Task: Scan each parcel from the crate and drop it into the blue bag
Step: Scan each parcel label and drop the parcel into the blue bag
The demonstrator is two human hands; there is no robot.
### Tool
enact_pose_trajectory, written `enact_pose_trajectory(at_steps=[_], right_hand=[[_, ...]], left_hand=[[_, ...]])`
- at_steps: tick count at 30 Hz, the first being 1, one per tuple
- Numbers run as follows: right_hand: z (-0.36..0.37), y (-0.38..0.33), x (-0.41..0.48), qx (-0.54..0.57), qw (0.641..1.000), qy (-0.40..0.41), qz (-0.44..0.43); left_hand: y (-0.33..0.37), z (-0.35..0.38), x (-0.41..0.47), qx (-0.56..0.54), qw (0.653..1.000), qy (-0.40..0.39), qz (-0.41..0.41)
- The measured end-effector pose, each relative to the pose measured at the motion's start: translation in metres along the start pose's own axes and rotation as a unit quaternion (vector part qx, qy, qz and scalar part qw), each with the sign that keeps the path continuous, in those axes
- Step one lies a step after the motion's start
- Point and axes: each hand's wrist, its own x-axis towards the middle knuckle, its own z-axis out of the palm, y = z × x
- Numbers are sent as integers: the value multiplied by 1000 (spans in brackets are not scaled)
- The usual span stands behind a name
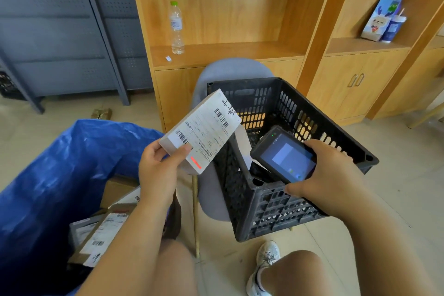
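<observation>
Parcel (pixel 204 127) aloft between crate (pixel 276 204) and blue bag (pixel 60 163), label toward scanner (pixel 286 156). Left hand (pixel 158 170) pinches lower corner; right hand (pixel 331 175) fingers (pixel 312 145) curled round scanner. Red beam (pixel 195 162) lands below barcodes: misread likely. Thin corner pinch: parcel may slip.

Both forearms reach forward; left hand (pixel 156 170) pinches a parcel (pixel 204 127) upright, right hand (pixel 331 175) curls around a handheld scanner (pixel 286 158).
</observation>
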Motion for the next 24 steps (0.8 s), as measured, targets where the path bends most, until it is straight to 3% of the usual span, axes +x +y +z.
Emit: enact_pose_trajectory(at_steps=[8, 12, 14, 18, 24], right_hand=[[32, -59, 13, 24, 995, -18, -95], [49, -84, 17, 31, 992, -39, -118], [55, -92, 18, 33, 990, -53, -126], [61, -98, 19, 26, 988, -67, -139], [46, -77, 30, 19, 994, -30, -101]], left_hand=[[-9, -100, -14, -14, 995, 90, -29], [-17, -149, -9, 110, 972, 204, -33], [-21, -164, -2, 206, 951, 214, -80], [-30, -170, 6, 310, 931, 137, -137], [-28, -123, 14, 309, 944, -8, -118]])
